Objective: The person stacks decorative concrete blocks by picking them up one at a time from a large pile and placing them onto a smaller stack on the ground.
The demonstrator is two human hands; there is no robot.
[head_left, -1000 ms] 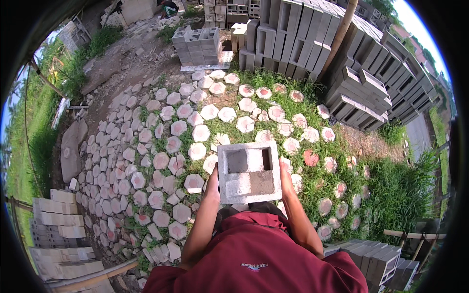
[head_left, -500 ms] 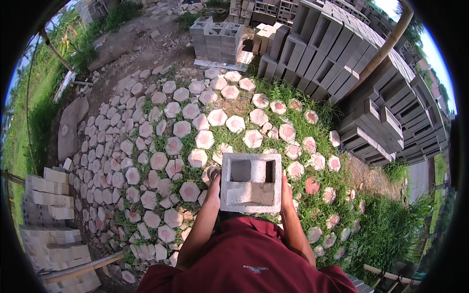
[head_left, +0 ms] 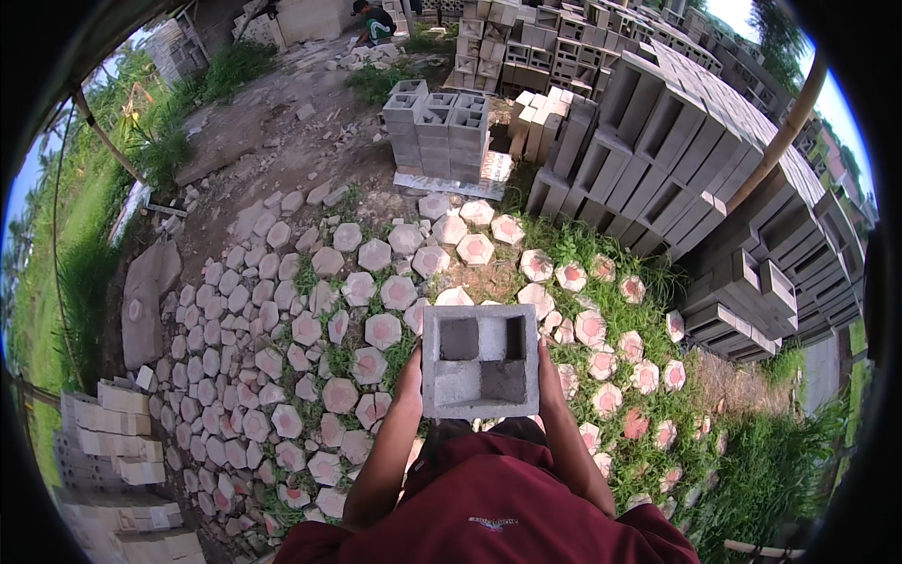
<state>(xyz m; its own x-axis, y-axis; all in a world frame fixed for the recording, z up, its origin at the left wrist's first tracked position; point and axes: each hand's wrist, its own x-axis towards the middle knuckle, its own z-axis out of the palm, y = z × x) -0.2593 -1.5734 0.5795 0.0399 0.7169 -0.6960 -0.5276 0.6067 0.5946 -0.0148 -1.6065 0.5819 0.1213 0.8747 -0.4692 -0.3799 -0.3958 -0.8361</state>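
Observation:
A grey concrete block with square hollows divided by inner walls is held in front of my body, its openings facing up toward me. My left hand presses against its left side, and my right hand grips the right side. Most of the fingers on both hands are hidden behind or under the block. Hexagonal paving stones with reddish centres lie in the grass below and beyond it.
Ahead, a small stack of grey hollow blocks stands on a flat sheet. Tall block stacks with a slanted bamboo pole line the right. Pale blocks are piled at the left. A person crouches far off.
The ground, stacks and stones have shifted down and rightward in view. The block stays between my hands, its hollows facing me more squarely. A distant person has come into view.

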